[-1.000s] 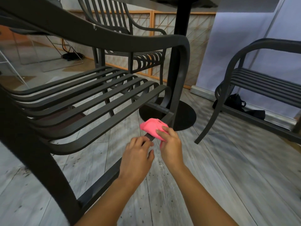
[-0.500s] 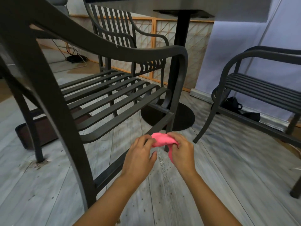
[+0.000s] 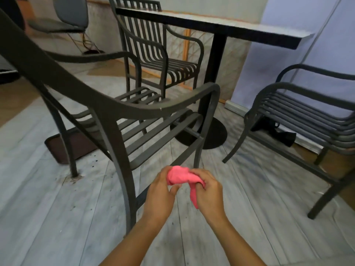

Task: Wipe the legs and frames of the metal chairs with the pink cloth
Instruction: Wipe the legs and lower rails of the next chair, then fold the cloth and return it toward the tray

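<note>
1. Bunching the pink cloth, low centre of frame, both the left hand and right hand pinch it.
2. Fold a firm pad.
3. Wrap it round the nearest chair leg at centre-left, I'd suggest.

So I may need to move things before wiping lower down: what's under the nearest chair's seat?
Under the nearest chair, a dark brown mat or shallow tray lies on the plank floor near its rear leg, with dark specks beside it. The seat slats cover most of it, so its full extent is hidden.
</note>
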A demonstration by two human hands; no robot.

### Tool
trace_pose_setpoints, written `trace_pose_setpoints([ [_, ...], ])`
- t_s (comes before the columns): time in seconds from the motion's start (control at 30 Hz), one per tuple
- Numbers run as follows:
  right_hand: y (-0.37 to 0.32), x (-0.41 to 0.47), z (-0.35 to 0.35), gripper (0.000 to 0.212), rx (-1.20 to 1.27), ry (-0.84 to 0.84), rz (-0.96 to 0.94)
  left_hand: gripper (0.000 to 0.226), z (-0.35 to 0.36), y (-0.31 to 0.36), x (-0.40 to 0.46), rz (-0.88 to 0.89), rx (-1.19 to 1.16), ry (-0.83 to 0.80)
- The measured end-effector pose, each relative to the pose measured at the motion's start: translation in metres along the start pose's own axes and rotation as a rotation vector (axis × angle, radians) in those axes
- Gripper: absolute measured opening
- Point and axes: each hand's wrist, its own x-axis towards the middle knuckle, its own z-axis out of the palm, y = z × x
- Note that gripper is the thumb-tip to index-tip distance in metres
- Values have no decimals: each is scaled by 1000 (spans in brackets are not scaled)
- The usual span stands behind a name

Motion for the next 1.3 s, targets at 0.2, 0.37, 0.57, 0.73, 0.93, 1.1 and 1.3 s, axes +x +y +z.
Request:
trace_pose_setpoints([
  [0.2, -70, -34, -19, 26, 67, -228, 113, 41, -61, 47, -36, 7, 37, -43],
  [0.37, -137, -49, -26, 28, 260, -301, 365, 35, -123, 85, -58, -34, 17, -81],
  [0.57, -210, -40, -21, 18, 389, -493, 662, 30, -203, 125, -75, -38, 108, -233],
  [0.73, -262, -42, -4, 23, 353, -672, 752, 35, -269, 148, -88, -82, 167, -278],
  [0.93, -339, -42, 23, 24, 425, -750, 710, 54, -349, 162, -99, -273, 73, -162],
  [1.1, -402, -43, 51, 27, 383, -707, 618, 50, -417, 168, -111, -438, -14, 43],
  [1.3, -472, -39, 79, 43, 292, -653, 342, 37, -488, 178, -115, -510, -39, 226],
])
